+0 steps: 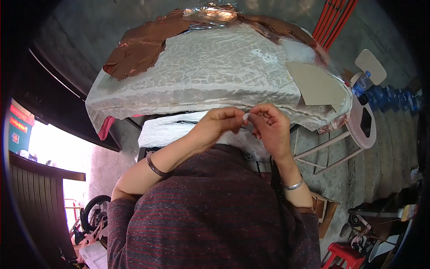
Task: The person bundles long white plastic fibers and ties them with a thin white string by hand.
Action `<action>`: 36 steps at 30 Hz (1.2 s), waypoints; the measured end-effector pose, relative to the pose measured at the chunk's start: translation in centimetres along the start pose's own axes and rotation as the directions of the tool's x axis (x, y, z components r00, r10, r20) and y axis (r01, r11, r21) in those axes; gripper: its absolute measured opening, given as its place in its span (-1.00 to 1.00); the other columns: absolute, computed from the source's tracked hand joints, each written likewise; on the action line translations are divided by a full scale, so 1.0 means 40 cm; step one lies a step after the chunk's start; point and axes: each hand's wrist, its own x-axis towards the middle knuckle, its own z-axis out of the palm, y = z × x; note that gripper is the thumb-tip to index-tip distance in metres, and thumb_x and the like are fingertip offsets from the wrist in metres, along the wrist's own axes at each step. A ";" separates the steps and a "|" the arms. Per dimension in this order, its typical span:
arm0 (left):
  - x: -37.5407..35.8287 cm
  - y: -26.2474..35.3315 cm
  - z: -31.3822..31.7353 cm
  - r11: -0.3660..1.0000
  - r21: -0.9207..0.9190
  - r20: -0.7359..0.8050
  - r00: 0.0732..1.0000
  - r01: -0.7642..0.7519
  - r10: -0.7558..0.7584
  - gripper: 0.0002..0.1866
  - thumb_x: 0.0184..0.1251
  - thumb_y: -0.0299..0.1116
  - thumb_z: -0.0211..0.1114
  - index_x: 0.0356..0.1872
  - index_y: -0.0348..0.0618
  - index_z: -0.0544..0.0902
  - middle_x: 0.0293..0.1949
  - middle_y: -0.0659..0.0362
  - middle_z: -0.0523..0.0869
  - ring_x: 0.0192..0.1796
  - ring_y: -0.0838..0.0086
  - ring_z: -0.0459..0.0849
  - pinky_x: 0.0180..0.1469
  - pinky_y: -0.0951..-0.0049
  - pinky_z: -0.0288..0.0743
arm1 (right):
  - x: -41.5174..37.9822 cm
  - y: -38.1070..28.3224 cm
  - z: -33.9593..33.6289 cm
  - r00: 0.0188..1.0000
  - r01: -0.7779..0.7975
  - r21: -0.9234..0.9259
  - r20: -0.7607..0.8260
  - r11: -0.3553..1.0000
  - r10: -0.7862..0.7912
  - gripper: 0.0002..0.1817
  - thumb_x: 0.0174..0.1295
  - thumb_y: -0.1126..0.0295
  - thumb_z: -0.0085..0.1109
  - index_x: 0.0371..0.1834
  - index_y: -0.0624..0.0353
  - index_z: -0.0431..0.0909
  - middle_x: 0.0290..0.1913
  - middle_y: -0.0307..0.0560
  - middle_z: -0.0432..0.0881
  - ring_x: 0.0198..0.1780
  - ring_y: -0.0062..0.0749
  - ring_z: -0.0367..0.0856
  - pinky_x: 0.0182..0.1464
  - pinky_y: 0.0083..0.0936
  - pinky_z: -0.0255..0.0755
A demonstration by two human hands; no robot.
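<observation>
My left hand and my right hand meet in front of my chest, fingers pinched together. Between their fingertips is a small white scrap, too small to make out whether it is thread, paper or cloth. Just below the hands lies a bundle of white threads with a few dark green strands across it. Beyond them stands a table under a pale patterned lace cloth, its front edge close to my fingers.
Brown crinkled sheets and clear plastic lie along the table's far edge. A beige board rests at its right. Beside it are a stool with a dark phone and a water bottle. A red stool stands at lower right.
</observation>
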 end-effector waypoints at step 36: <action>0.002 -0.015 -0.006 0.964 -0.228 0.233 0.969 0.139 -0.085 -0.81 0.35 -0.31 0.04 -0.19 -0.18 0.53 -0.24 0.25 0.54 -0.10 0.53 0.47 0.00 0.48 0.30 | 0.018 0.019 -0.013 0.977 0.214 -0.289 0.087 0.933 -0.197 -0.91 0.15 0.57 0.06 -0.30 0.28 0.52 -0.52 -0.21 0.53 -0.53 -0.67 0.47 -0.51 -0.74 0.31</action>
